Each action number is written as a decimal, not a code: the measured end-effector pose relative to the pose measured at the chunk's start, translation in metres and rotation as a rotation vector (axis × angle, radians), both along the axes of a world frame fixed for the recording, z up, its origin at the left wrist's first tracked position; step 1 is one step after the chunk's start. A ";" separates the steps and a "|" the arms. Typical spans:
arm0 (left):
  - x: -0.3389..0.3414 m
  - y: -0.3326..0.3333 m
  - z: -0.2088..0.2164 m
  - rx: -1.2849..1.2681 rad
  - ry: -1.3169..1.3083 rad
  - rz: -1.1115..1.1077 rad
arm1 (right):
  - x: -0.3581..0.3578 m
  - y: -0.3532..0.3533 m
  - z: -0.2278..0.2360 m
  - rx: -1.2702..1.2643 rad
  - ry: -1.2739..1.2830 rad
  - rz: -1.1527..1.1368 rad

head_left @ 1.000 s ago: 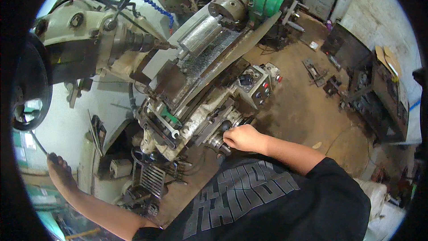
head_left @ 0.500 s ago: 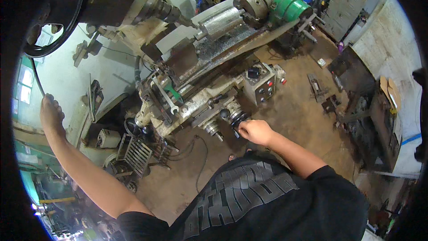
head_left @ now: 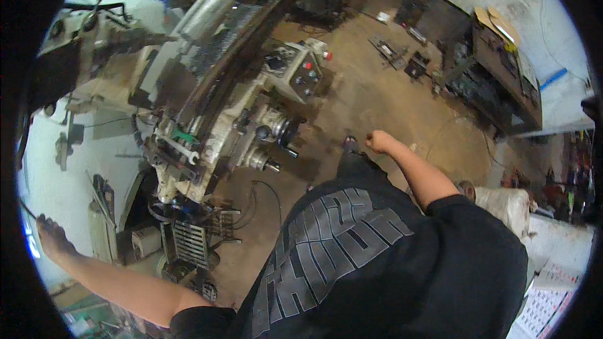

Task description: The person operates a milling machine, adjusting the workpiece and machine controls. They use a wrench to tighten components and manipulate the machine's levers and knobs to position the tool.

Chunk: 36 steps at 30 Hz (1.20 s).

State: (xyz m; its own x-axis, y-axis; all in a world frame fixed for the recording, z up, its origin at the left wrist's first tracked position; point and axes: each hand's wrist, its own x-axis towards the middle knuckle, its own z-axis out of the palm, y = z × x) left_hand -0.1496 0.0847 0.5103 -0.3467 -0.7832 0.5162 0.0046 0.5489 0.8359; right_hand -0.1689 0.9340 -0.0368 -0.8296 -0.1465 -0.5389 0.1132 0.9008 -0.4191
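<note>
right hand (head_left: 379, 141) is curled into a loose fist, fingers together, holding nothing, hanging over the dirt floor (head_left: 377, 100) just right of the milling machine (head_left: 213, 107) and its handwheels (head_left: 279, 130); left hand (head_left: 50, 235) is way out at the far left edge, fingers seem closed on a thin rod (head_left: 28, 212), hard to tell; grey control box (head_left: 295, 72) with red and dark buttons sits on the machine's right side; flattened brown cardboard (head_left: 496, 22) lies on top of the dark workbench (head_left: 502, 81) far right; white sack (head_left: 502, 204) sits near right
</note>
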 end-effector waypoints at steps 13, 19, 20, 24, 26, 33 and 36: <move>-0.108 0.030 -0.072 -0.209 0.136 0.052 | 0.190 0.186 -0.089 -0.179 -0.472 -0.705; -0.132 0.058 -0.079 -0.269 -0.002 0.243 | 0.227 0.160 -0.046 -0.119 -0.642 -0.855; -0.137 0.066 -0.081 -0.321 0.017 0.290 | 0.221 0.155 -0.042 -0.131 -0.642 -0.869; -0.149 0.080 -0.080 -0.350 0.083 0.333 | 0.184 0.152 -0.046 -0.320 -0.485 -0.883; -0.155 0.073 -0.081 -0.346 0.090 0.303 | 0.158 0.159 -0.055 -0.354 -0.490 -1.062; -0.157 0.038 -0.072 -0.038 0.020 -0.062 | 0.035 0.206 -0.066 -0.349 -0.539 -0.791; -0.124 0.055 -0.066 0.084 -0.163 -0.106 | -0.031 0.237 -0.056 -0.272 -0.547 -0.685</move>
